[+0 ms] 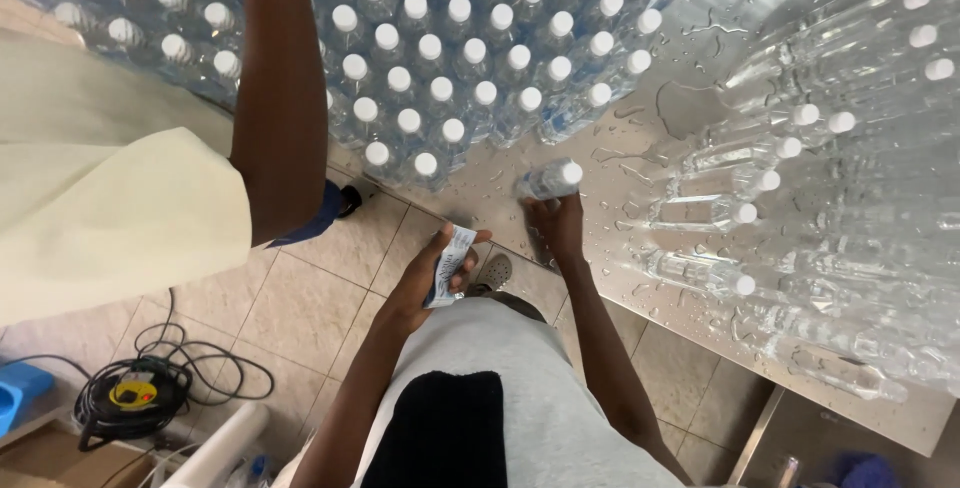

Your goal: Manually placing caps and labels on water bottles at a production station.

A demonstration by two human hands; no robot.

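Labelling step: left hand (pixel 432 270) clutches a stack of labels (pixel 449 265); right hand (pixel 558 224) grips one lying bottle (pixel 549 179) on wet desk (pixel 640 148). Next, probably: peel one label, wrap.

bottling plant: massed capped bottles (pixel 440 58)

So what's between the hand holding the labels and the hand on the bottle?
In the head view, only floor tile and the wet table's edge lie between the left hand, holding a label stack, and the right hand, touching a lone bottle.
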